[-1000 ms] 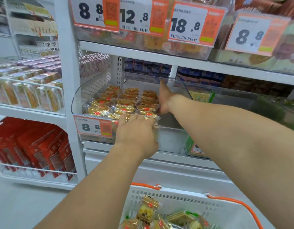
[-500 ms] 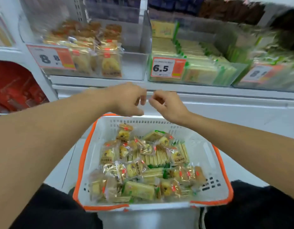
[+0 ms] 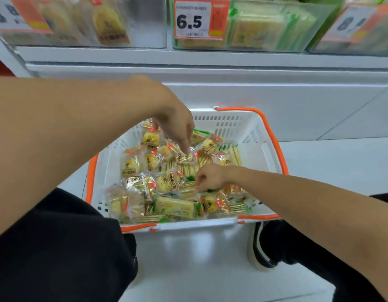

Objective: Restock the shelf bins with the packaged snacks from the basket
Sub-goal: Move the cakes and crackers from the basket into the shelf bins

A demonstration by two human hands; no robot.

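Your left knee in black cloth [image 3: 58,247] fills the lower left, and bare white floor [image 3: 188,258] lies between it and your shoe [image 3: 257,247] on the right; the basket [image 3: 262,153] sits on that floor just ahead of both, its orange rim [image 3: 89,177] showing down the left side and round the far right corner. Above it runs the white shelf edge [image 3: 188,59], with clear bins along the top: the left bin [image 3: 145,22] holds round pastries in clear wrap, the middle bin [image 3: 276,25] behind the 6.5 price tag [image 3: 199,18] holds green-edged cracker packs, and the right one is too blurred to read.

Inside the basket lie the snack packs [image 3: 149,184], piled loose and overlapping: small clear packets each showing a yellow pastry and a red corner mark, mixed with long flat stacks of pale crackers in green-trimmed wrap; they cover the bottom, leaving the far slotted wall and the right wall bare.

Your left hand [image 3: 175,125] reaches down over the far half of the pile, fingers hanging curled with the tips touching a pastry packet [image 3: 186,158]; whether it grips that packet you cannot tell. Your right hand [image 3: 210,177] is low in the middle of the pile, fingers curled in, pinching at the wrap of a cracker pack [image 3: 188,188].
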